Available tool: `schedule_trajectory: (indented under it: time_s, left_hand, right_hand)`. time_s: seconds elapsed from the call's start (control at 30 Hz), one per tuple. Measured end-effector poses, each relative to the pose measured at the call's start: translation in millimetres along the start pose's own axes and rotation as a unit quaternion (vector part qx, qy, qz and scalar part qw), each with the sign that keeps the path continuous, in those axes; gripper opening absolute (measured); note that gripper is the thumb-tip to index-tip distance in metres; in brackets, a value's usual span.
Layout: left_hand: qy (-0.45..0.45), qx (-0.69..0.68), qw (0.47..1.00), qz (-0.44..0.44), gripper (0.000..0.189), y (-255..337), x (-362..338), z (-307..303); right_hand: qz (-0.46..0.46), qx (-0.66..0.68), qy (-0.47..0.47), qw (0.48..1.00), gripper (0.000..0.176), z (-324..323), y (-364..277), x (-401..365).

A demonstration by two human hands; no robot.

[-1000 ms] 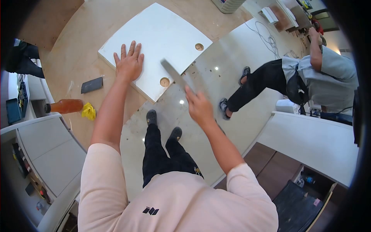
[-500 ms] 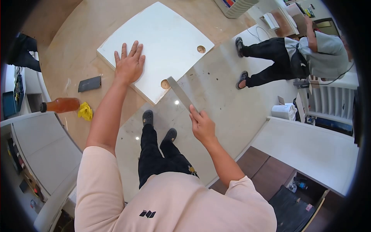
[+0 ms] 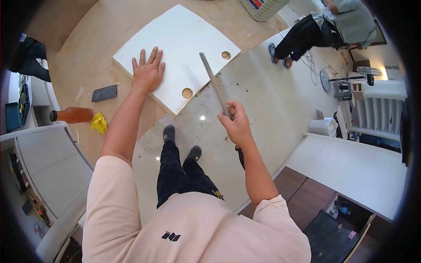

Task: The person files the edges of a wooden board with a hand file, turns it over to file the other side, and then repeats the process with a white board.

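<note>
A white board [image 3: 184, 39] with two round holes lies flat on a plywood worktop [image 3: 87, 57]. My left hand [image 3: 148, 72] presses flat on the board, fingers spread. My right hand [image 3: 237, 123] grips a long flat metal file [image 3: 214, 84], its blade slanting up over the board's near right edge between the two holes. The file's dark handle sticks out below my wrist.
A dark flat block [image 3: 104, 93], an orange bottle [image 3: 72, 115] and a yellow rag [image 3: 99, 123] lie on the worktop at left. Another person [image 3: 333, 24] stands at the top right near cables. White cabinets [image 3: 351, 162] stand to the right and lower left.
My right hand has turned the file more upright and brought its blade up over the board's edge. The other person has walked farther away toward the top right. My left hand stays put.
</note>
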State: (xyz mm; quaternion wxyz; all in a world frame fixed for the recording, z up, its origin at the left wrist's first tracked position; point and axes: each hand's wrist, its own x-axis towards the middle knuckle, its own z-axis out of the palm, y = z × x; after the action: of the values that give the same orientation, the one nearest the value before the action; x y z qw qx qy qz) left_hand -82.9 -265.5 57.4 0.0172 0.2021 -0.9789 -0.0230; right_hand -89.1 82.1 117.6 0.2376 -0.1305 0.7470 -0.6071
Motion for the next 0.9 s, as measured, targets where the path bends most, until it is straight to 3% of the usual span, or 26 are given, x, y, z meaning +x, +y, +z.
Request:
schedule_trajectory:
  time_s: [0.1,0.2,0.23,0.27,0.33,0.37,0.43,0.53,0.63,0.77,0.9]
  left_hand:
    - [-0.016,-0.003,1.000,-0.009,0.057,3,0,-6]
    - [-0.024,0.004,1.000,-0.012,0.057,6,-1,-10]
    - [-0.027,0.000,1.000,-0.009,0.057,8,-2,-11]
    - [-0.030,-0.001,1.000,-0.008,0.057,7,-2,-14]
    - [-0.031,-0.003,0.999,-0.008,0.057,6,0,-17]
    - [-0.029,-0.006,1.000,-0.008,0.057,7,0,-18]
    - [-0.031,-0.008,0.999,-0.004,0.057,7,-3,-14]
    - [-0.022,-0.006,1.000,-0.001,0.057,5,-2,-11]
    - [-0.007,-0.004,1.000,0.003,0.057,3,4,-11]
    - [0.009,-0.011,1.000,0.016,0.057,4,4,-7]
    - [0.006,-0.005,1.000,0.008,0.057,-1,1,-1]
  right_hand:
    - [0.080,0.074,-0.008,0.994,0.061,-14,-27,-3]
    - [0.017,-0.028,0.089,0.995,0.062,-32,3,-1]
    - [-0.054,-0.135,0.130,0.981,0.063,-46,15,11]
    - [-0.124,-0.237,0.168,0.949,0.063,-67,27,31]
    - [-0.176,-0.354,0.225,0.891,0.062,-94,15,70]
    - [-0.161,-0.373,0.244,0.880,0.062,-102,-6,90]
    - [-0.216,-0.367,0.289,0.857,0.057,-113,-21,133]
    - [-0.148,-0.436,0.239,0.855,0.051,-123,22,179]
    - [0.022,-0.446,0.199,0.872,0.049,-119,34,181]
    - [0.035,-0.498,0.180,0.848,0.048,-117,51,174]
    - [-0.021,-0.437,0.169,0.883,0.046,-98,54,131]
